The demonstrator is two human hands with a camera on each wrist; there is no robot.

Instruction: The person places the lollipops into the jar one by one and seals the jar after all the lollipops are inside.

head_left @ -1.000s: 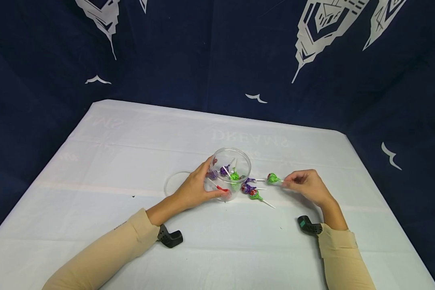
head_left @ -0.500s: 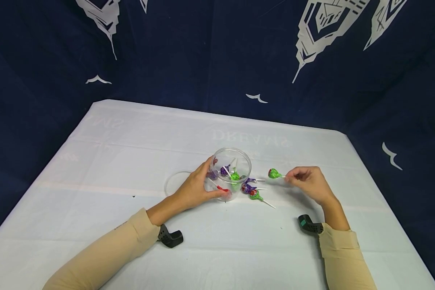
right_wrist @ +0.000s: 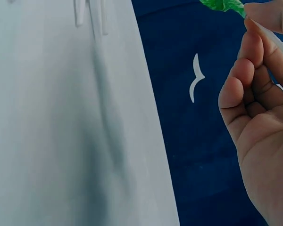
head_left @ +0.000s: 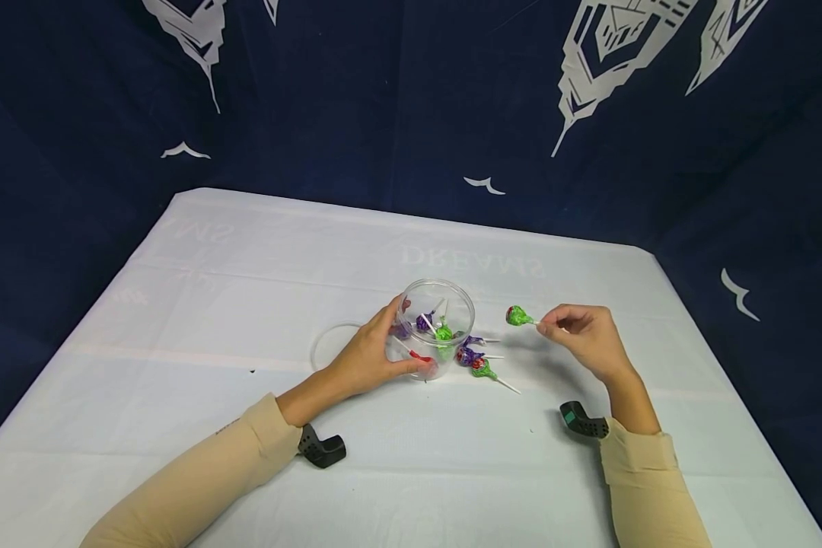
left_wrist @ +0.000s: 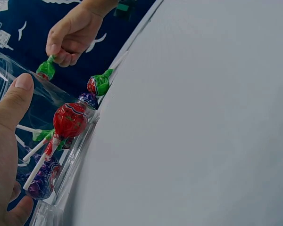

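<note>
My left hand (head_left: pixel 373 352) grips a clear plastic jar (head_left: pixel 464 304) around its left side, thumb in front. Inside the jar are several wrapped lollipops, among them a red lollipop (left_wrist: pixel 70 120), a green one and purple ones. My right hand (head_left: pixel 584 340) pinches the stick of a green lollipop (head_left: pixel 519 316) between thumb and fingertips, its wrapped head pointing left toward the jar, raised over the table. Against the jar's right side lie two purple lollipops and a second green lollipop (head_left: pixel 482 368), their sticks pointing right.
A clear round lid (head_left: pixel 317 340) lies on the table left of the jar, partly behind my left hand. The white cloth (head_left: pixel 383 487) covers the table. A dark blue curtain (head_left: pixel 356 99) hangs behind it.
My right hand has risen from the table with the green lollipop, lifting it away from the pile beside the jar. The left hand and the jar have stayed in place.
</note>
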